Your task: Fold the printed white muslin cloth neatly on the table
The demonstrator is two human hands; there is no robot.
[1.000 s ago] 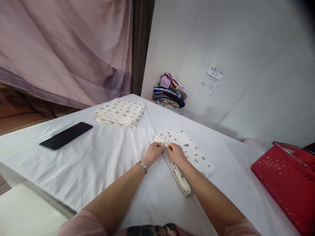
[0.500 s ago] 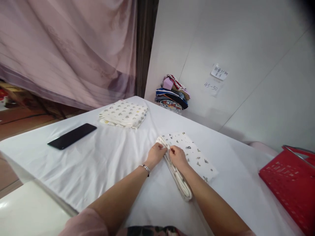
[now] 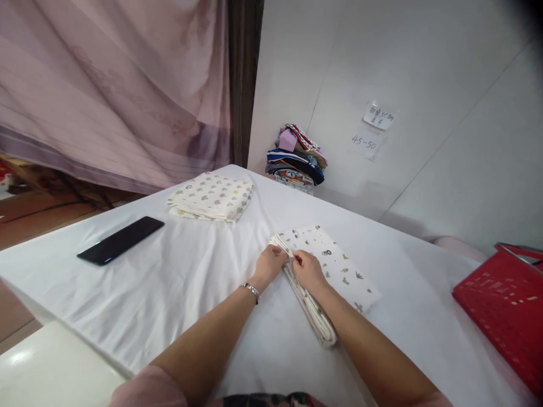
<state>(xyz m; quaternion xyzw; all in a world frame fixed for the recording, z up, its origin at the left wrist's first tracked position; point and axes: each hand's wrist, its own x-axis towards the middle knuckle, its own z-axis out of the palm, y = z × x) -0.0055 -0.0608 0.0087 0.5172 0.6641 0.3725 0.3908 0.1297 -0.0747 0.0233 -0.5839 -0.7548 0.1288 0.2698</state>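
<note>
A white cloth (image 3: 343,265) with small printed figures lies folded on the white-covered table (image 3: 199,271). Its near long side is a thick stack of folded layers. My left hand (image 3: 270,264), with a bracelet at the wrist, pinches the far end of those layers from the left. Just right of it, my right hand (image 3: 309,270) is closed on the same layers, fingers curled and partly hidden. Farther back to the left lies another folded cloth (image 3: 212,195) with a grey and yellow print, apart from both hands.
A black phone (image 3: 121,240) lies on the left of the table. A red basket (image 3: 500,299) stands at the right edge. A pile of folded clothes (image 3: 296,158) sits beyond the far edge by the wall. A pink curtain (image 3: 119,85) hangs at the back left.
The view has shifted slightly. Both hands keep hold of the folded layers in nearly the same place, and the cloth looks unchanged.
</note>
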